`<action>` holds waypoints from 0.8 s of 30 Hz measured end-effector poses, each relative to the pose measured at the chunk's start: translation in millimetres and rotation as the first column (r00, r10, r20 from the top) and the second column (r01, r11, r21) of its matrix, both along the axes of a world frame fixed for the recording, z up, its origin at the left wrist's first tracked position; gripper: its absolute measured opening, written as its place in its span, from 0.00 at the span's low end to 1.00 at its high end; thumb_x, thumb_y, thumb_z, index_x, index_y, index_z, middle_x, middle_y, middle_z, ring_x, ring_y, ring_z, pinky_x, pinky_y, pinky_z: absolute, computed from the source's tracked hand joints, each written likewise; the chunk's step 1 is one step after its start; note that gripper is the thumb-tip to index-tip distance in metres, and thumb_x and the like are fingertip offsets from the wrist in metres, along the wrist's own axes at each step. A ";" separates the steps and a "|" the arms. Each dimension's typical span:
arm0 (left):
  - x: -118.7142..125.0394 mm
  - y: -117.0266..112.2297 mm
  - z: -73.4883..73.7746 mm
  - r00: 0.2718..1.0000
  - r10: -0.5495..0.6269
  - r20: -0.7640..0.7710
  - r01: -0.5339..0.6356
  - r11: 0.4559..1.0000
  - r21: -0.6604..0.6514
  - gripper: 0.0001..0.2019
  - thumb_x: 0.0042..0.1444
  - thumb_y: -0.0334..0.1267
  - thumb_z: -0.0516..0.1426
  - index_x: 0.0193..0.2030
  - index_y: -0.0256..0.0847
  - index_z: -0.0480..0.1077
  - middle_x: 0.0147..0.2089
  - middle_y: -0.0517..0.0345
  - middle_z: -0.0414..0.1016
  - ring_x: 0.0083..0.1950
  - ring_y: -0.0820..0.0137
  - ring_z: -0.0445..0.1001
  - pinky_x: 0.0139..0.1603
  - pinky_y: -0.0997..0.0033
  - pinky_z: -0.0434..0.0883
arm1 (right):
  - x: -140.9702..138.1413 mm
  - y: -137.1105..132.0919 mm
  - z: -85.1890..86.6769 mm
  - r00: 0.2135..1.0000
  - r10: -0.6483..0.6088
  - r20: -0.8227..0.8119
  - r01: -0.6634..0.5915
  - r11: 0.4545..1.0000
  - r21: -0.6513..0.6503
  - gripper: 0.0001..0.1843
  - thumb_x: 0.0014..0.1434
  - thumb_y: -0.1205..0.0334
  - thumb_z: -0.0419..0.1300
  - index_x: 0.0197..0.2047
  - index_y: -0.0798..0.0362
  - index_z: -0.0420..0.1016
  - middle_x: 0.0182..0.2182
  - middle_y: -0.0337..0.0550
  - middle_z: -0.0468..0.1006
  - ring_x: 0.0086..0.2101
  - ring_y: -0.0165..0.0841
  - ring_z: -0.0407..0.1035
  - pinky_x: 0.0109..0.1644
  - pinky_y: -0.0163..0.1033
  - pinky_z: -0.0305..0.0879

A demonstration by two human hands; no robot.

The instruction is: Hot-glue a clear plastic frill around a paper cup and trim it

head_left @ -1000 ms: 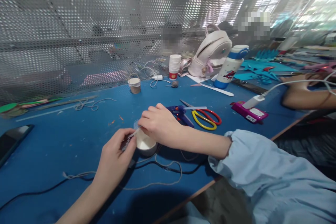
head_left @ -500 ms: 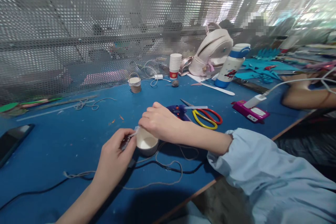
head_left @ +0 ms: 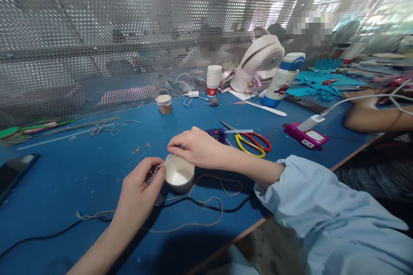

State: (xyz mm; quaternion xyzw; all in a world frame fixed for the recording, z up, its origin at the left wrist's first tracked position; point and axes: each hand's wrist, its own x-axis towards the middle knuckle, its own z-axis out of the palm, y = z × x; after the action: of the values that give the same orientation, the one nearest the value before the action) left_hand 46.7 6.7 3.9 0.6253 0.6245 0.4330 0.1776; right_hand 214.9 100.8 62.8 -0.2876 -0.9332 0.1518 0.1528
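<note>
A short white cup point(head_left: 180, 172) with a grey outer side stands on the blue table, its inside facing me. My left hand point(head_left: 142, 187) is closed at the cup's left side, pinching a pale, lace-like strip point(head_left: 163, 163) that reaches the rim. Most of that strip is hidden by the fingers. Over the far rim hovers my right hand point(head_left: 195, 148), thumb and forefinger slightly apart, holding nothing I can see. Thin grey string point(head_left: 222, 206) trails on the table beside the cup.
Past my right hand lie a blue glue gun point(head_left: 217, 134) and red-and-yellow scissors point(head_left: 250, 144). A black cable point(head_left: 206, 205) crosses in front. Further back stand a small bucket point(head_left: 164, 104), stacked paper cups point(head_left: 213, 81) and a bottle point(head_left: 281, 81). Another person's arm point(head_left: 371, 116) rests at right.
My right hand has lifted slightly off the rim and its fingers have loosened, showing more of the cup's inside. My left hand keeps its pinch.
</note>
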 end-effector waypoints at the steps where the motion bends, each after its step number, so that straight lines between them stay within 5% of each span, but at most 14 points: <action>1: -0.3 0.0 0.1 1.000 -0.003 -0.005 0.003 1.000 0.004 0.10 0.56 0.45 0.55 0.36 0.43 0.72 0.32 0.62 0.75 0.33 0.71 0.71 0.35 0.74 0.66 | -1.1 0.4 -1.1 1.000 0.000 -0.004 0.000 1.000 -0.013 0.11 0.66 0.64 0.54 0.39 0.54 0.79 0.40 0.40 0.82 0.41 0.33 0.72 0.44 0.39 0.51; 15: -2.4 -1.0 4.7 0.997 0.021 -0.072 -0.023 1.000 -0.018 0.12 0.58 0.47 0.53 0.36 0.44 0.72 0.32 0.63 0.76 0.32 0.71 0.71 0.33 0.75 0.64 | -4.3 7.1 -12.6 0.995 0.086 0.041 -0.091 0.986 0.137 0.06 0.61 0.61 0.62 0.34 0.53 0.80 0.34 0.38 0.81 0.37 0.31 0.69 0.39 0.39 0.44; 24: -0.2 -1.8 6.1 0.996 0.043 -0.079 -0.047 0.998 -0.051 0.13 0.58 0.49 0.52 0.35 0.43 0.72 0.29 0.62 0.76 0.29 0.70 0.70 0.30 0.74 0.65 | -6.7 11.6 -12.8 0.950 0.194 0.243 -0.280 0.875 0.395 0.13 0.66 0.64 0.55 0.33 0.58 0.77 0.31 0.44 0.78 0.32 0.32 0.63 0.39 0.41 0.42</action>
State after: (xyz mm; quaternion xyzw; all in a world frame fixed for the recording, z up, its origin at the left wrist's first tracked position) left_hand 46.5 4.9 10.0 0.6227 0.6559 0.3955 0.1599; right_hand 208.2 112.3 50.1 -0.1439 -0.9823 -0.0663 0.0995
